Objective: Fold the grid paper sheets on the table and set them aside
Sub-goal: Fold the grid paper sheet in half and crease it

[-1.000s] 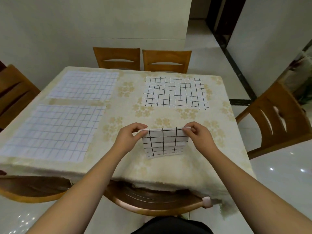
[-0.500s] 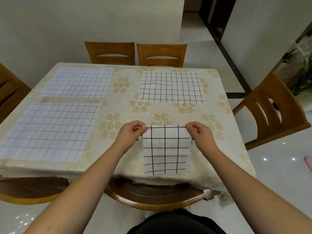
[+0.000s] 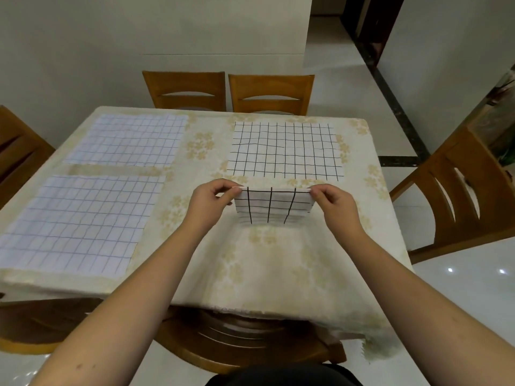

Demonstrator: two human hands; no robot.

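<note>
Head view: the left hand [image 3: 210, 203] pinches the upper left corner of a folded grid sheet [image 3: 273, 205] between thumb and fingertips, and the right hand [image 3: 335, 207] pinches the upper right corner the same way. The folded sheet, white with bold black lines, hangs from the two hands above the near right part of the surface [image 3: 278, 263], its top edge level.

Just beyond it an unfolded black-lined grid sheet [image 3: 284, 150] lies flat on the far right of the surface. On the left lie two paler sheets with thin bluish lines: the far blue-lined sheet [image 3: 126, 140] and the near blue-lined sheet [image 3: 78, 224], apart from each other with a strip of floral tablecloth [image 3: 195, 146] between them.

Around the surface stand wooden chairs: two at the far side [image 3: 185, 89] [image 3: 271, 93], one at the right [image 3: 457, 196], one at the left edge [image 3: 16, 151], and one tucked under the near edge [image 3: 237, 341]. Both forearms reach in over the near edge.
</note>
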